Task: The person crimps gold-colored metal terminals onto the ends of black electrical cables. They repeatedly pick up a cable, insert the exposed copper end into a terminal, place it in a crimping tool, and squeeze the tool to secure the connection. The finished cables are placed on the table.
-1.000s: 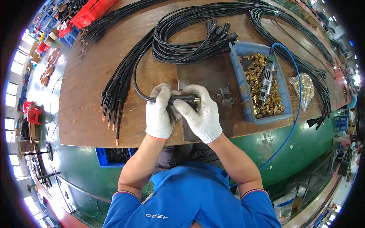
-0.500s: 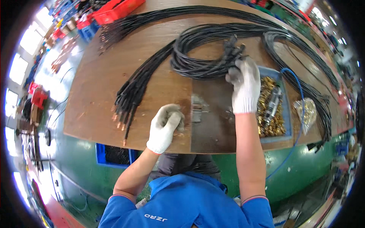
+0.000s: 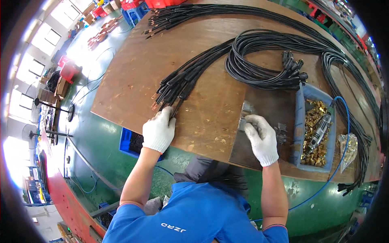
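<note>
White-gloved left hand (image 3: 159, 130) at black cable ends (image 3: 175, 87), grasp hidden; right hand (image 3: 261, 139) half-curled, contents unclear.

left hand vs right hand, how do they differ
The left hand is at the copper-tipped ends of the black cables; the right hand is over the dark plate, apart from them. The left hand's fingers point away from the body, the right hand's bend leftward. Both are gloved in white.

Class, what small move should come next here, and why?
Probably the left grip should draw out one of the cables: it is right at their ends, while the right grip is over the dark plate with no cable showing in it.
</note>
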A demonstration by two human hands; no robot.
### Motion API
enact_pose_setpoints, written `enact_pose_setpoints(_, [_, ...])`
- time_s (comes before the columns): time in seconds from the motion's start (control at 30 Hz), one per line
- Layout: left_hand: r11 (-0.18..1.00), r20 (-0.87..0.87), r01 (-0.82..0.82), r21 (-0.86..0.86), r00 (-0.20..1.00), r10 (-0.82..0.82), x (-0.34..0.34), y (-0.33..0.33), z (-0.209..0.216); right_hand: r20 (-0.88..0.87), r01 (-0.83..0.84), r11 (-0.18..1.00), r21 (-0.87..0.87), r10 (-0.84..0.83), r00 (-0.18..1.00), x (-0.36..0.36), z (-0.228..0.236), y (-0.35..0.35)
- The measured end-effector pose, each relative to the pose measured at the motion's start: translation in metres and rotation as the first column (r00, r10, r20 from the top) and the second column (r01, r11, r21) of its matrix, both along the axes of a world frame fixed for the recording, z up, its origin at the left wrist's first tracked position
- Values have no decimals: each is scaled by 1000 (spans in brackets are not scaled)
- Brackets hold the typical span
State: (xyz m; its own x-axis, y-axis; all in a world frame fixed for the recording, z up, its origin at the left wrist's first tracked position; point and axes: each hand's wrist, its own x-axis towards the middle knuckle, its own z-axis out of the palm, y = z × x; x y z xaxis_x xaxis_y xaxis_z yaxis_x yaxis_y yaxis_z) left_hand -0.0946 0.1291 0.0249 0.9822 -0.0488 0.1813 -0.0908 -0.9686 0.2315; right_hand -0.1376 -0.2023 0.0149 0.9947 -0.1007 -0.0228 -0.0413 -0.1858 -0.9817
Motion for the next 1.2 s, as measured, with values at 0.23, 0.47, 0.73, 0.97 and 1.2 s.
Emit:
enact_pose_setpoints(0.23, [842, -274, 147, -519, 904, -327, -17, -62, 17, -97, -234, 953, -192, 219, 971, -17, 28, 15])
enact_pose_setpoints(0.47, [671, -116, 571, -473, 715, -690, -3, -94, 24, -179, -357, 804, -476, 309, 934, -33, 22, 43])
enact_pose_setpoints(0.73, [192, 244, 974, -118, 215, -946, 56, -109, 33, -95, -389, 829, -401, 385, 918, -16, 34, 21])
enact_pose_setpoints(0.97, [288, 173, 957, 32, 279, -945, 72, -103, 41, 120, -70, 666, -743, 236, 964, -22, 27, 19])
enact_pose_setpoints(1.2, [375, 123, 927, -10, 373, -920, 77, -99, 50, 239, 99, 386, -917, 333, 912, -13, 28, 5])
